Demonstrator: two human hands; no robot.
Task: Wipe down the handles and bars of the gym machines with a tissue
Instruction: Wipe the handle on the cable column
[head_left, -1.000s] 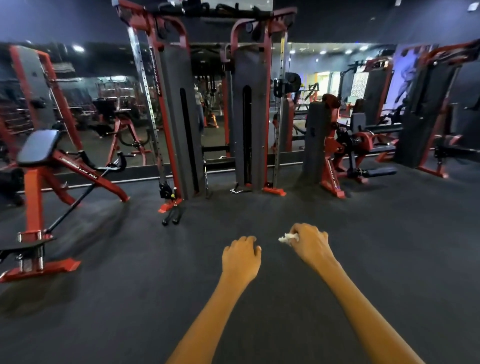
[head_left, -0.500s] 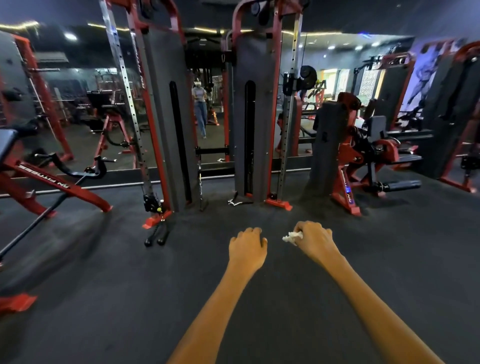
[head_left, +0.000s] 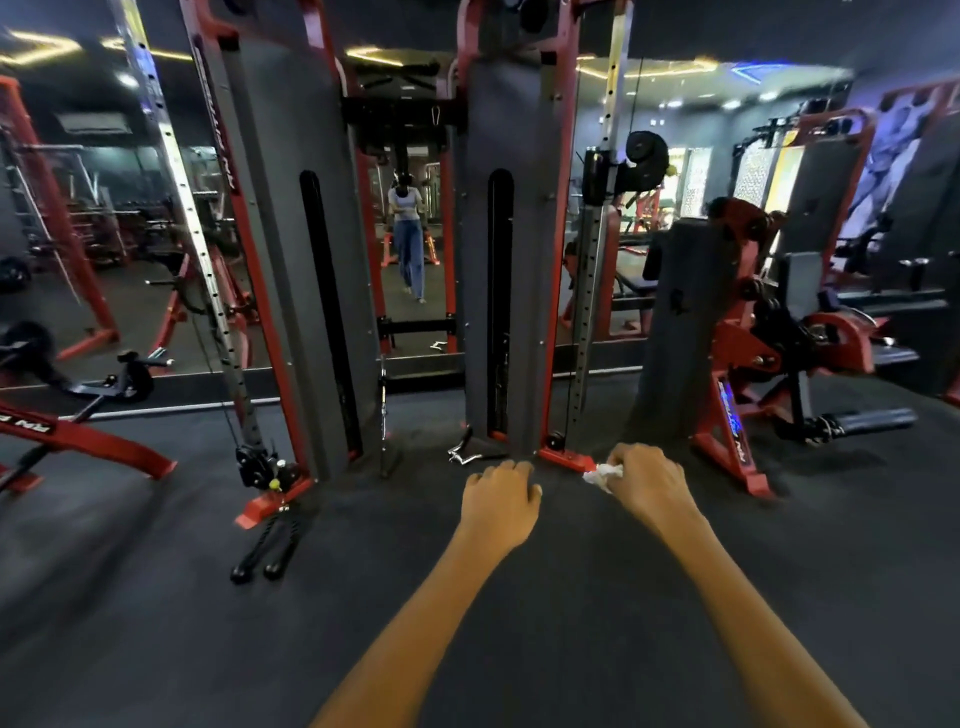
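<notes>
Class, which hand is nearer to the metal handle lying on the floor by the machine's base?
Left. The left hand is just below-right of the metal handle; the right hand, holding the tissue, is farther right.

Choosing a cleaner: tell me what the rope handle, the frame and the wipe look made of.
Rope handle: braided black cord, rubbery-looking end knobs. Frame: apparently steel, glossy red paint, bolted joints. Tissue: thin white paper, crumpled, pinched in the right hand.
</notes>
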